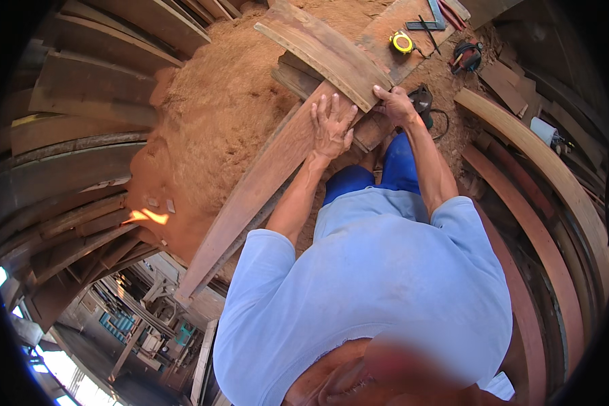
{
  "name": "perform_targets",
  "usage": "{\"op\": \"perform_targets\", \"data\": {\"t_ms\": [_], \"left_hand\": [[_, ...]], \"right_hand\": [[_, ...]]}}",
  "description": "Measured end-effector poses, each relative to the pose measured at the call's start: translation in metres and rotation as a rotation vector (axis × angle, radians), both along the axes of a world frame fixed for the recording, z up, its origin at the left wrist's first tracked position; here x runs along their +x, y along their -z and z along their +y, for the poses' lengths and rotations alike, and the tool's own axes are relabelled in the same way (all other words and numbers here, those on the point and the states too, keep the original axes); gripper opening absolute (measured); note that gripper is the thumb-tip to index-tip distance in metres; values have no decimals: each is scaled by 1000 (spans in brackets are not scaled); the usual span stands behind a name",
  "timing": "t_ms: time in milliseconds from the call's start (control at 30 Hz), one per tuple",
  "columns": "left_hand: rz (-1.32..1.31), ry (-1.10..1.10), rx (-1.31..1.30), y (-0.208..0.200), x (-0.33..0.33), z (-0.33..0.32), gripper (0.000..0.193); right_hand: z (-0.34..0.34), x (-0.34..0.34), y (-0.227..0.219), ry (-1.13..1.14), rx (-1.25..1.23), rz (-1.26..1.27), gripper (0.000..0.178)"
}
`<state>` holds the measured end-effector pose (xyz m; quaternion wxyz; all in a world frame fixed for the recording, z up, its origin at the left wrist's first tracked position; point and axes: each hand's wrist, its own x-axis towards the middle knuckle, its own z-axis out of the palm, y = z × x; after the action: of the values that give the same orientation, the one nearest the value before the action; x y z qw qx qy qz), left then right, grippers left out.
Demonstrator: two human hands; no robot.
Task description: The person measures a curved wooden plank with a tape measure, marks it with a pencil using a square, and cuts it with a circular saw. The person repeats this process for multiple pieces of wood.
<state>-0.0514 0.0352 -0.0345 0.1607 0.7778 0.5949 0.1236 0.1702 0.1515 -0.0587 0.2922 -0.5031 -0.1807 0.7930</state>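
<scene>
While orange-brown sawdust [213, 101] below, stacked boards [91, 88] either side, plank [252, 210] beneath left hand [331, 130].

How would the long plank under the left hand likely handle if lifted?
The long plank is probably stiff, as it looks like solid wood. It reaches far beyond the left hand, so its far end may swing or dip. Its broad, flat face makes rolling unlikely.

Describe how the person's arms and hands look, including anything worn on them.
The left hand and right hand wear no gloves. Both forearms are bare, without a visible watch or bracelet, below light-blue short sleeves ending near the elbows.
</scene>
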Motion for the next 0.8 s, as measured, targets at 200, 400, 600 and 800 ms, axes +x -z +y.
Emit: {"op": "perform_targets", "data": {"t_ms": [200,400,600,800], "left_hand": [[19,-3,11,5,1,-2,77],[24,-9,1,6,-1,-3,78],[13,-11,-8,5,2,-1,79],[32,-1,-34,4,0,-2,78]], "right_hand": [[-1,2,1,-7,-4,20,45],[1,1,7,-38,-3,47,46],[3,3,12,14,-19,77,51],[5,2,9,-33,-23,62,44]]}}
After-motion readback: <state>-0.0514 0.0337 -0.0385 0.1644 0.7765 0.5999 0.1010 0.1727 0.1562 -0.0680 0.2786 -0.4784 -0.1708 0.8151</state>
